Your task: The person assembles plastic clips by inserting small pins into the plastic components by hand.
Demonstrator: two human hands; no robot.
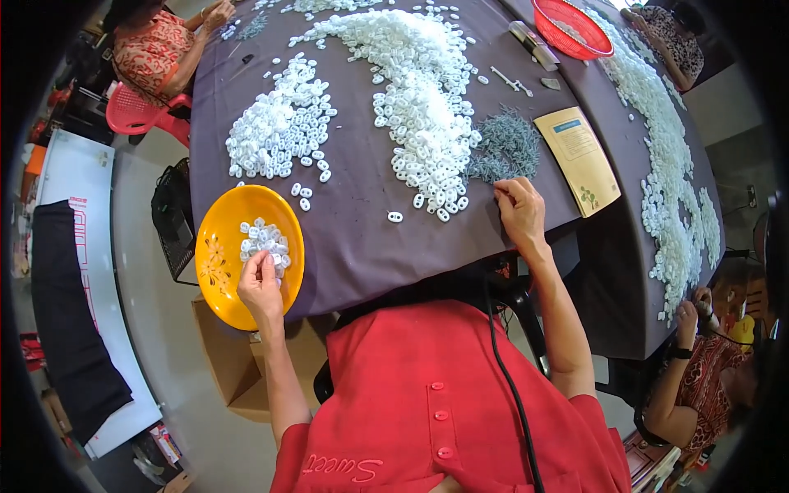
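Observation:
My left hand (260,289) is over a yellow-orange plate (238,205) with a flower print, at the table's left front edge. Its fingers pinch a small white plastic piece (276,260), above a heap of similar pieces (261,234) in the plate. At the near edge of a pile of small grey parts (508,141), my right hand (522,215) has its fingers curled together; what they hold, if anything, is hidden. A big pile of white oval two-hole pieces (423,107) spreads beside the grey parts. Another white pile (279,131) lies beyond the plate.
A brown paper packet (579,160) lies right of the grey parts. Farther back are a red basket (573,29), a clear-and-dark container (534,45) and a white tool (511,80). White pieces (674,197) cover the right-hand table, where other people sit. A cardboard box (238,374) stands below the plate.

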